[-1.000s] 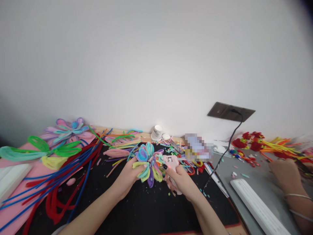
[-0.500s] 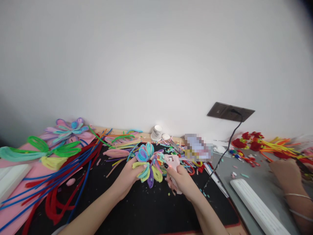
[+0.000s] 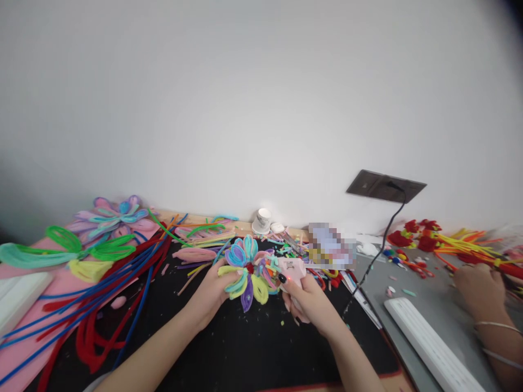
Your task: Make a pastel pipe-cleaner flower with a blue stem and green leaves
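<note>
My left hand [image 3: 212,296] is closed around the left side of a many-coloured pipe-cleaner flower [image 3: 247,272], with looped petals in blue, yellow, purple and pink around a dark red centre. Just right of it, my right hand [image 3: 306,299] grips a pale pink glue gun [image 3: 293,267] by its handle. A small red light glows near the thumb. The gun's front end lies close against the flower's right petals; whether they touch I cannot tell. Both hands are over a black mat [image 3: 229,348].
Blue and red pipe cleaners [image 3: 134,277] cover the left side, beside a green-petalled flower [image 3: 90,253]. A paper cup [image 3: 262,218] stands at the wall. A black cord [image 3: 386,234] hangs from the socket. At right, another person's hand [image 3: 482,291] is near red and yellow pipe cleaners, beyond a white power strip [image 3: 429,343].
The flower has tipped more toward me, so its red centre shows. My right hand with the glue gun has shifted slightly right. The other person's hand has moved a little.
</note>
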`<state>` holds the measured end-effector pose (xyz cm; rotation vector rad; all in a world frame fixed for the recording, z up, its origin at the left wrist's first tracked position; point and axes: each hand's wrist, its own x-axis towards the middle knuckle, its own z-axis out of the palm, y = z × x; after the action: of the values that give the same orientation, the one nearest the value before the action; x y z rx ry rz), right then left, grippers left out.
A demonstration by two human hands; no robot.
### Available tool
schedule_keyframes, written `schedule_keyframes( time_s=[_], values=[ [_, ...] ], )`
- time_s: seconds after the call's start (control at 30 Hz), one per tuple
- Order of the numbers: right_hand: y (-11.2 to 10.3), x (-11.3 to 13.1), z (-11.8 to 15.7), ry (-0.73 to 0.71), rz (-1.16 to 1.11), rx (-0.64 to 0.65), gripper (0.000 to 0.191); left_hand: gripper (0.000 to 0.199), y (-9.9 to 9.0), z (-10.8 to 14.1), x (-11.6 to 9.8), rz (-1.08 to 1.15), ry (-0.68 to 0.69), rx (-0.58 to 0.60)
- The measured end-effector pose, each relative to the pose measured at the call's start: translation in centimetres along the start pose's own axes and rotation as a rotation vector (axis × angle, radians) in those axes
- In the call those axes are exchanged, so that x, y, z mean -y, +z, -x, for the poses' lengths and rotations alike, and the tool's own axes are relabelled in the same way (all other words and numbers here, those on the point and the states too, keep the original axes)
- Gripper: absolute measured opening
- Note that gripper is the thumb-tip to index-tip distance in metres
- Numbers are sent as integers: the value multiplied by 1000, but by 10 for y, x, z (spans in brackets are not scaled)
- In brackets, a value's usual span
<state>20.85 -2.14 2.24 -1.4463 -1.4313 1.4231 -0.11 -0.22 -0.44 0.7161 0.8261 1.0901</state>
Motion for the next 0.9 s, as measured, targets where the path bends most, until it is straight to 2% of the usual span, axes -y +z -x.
schedule_keyframes(
  time_s=[0.2, 0.43, 0.6, 0.9],
  values=[
    [-2, 1, 2, 37, -8, 14, 32, 32, -5, -4, 1, 32, -25, 39],
    [3, -1, 0, 41, 110, 13, 44, 35, -7, -4, 3, 32, 1, 71],
    [4, -3, 2, 4, 137, 16, 45, 38, -5, -4, 3, 4, 12, 79],
    [6, 1, 2, 3, 141, 11, 41, 35, -3, -7, 5, -111, 154, 58]
  ],
)
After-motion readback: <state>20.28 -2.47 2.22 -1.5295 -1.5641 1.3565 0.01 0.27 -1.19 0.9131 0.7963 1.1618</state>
